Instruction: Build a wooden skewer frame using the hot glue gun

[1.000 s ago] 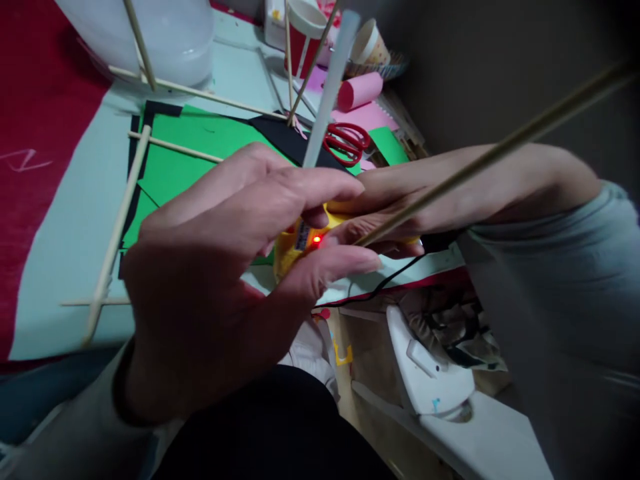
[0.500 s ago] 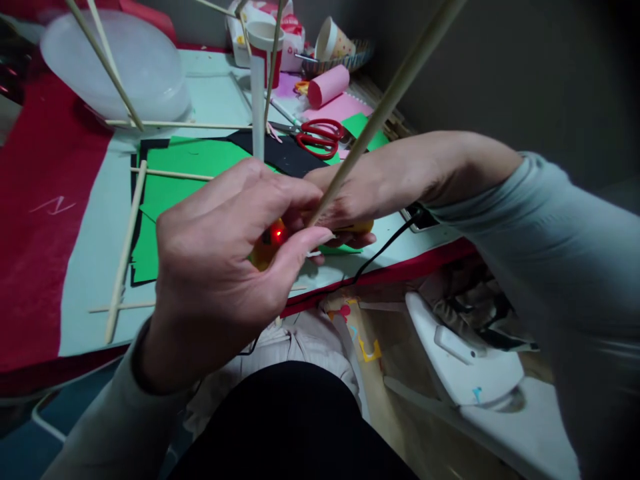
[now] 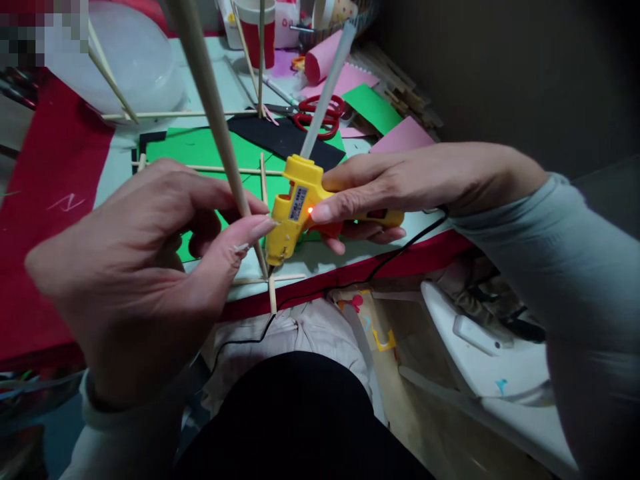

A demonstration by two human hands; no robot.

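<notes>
The glue gun (image 3: 295, 210) is yellow, with a red light glowing on its side and a clear glue stick (image 3: 326, 93) jutting from its back; its nozzle points down at the joint of thin sticks at the table (image 3: 75, 220) edge. My right hand (image 3: 400, 190) wraps its handle, index finger stretched along the body. My left hand (image 3: 140, 267) pinches the slanted wooden stick (image 3: 215, 113) between thumb and fingers. Half a second ago my left hand covered the gun; now it shows fully.

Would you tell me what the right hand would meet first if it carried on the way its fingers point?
Probably the left hand, whose fingertips pinch the wooden stick just beyond the glue gun that the right hand holds; depth is unclear.
</notes>
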